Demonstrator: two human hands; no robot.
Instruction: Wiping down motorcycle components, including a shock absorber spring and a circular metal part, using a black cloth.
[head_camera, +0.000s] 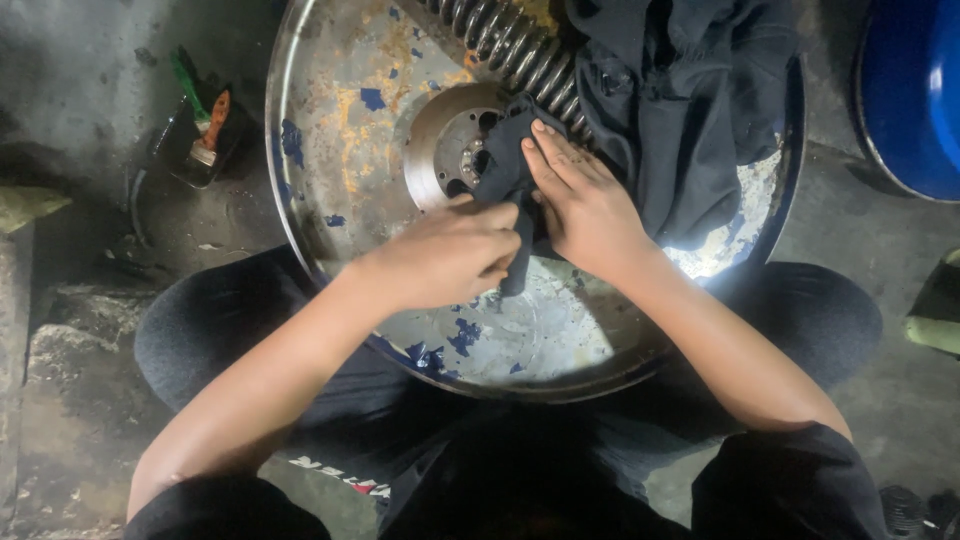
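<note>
The dark rag (505, 165) lies pressed over the round metal disc (450, 140) in the middle of a worn steel basin (330, 120), directly ahead of both hands. The right hand (585, 200) rests flat on it, fingers together and pointing away from the person, while the left hand (450, 255), curled shut, pinches the rag's trailing end just beside it. The rag runs lengthwise from that pinch up toward the disc; a coil spring (510, 45) and a bundled black cloth (680, 110) lie beyond
</note>
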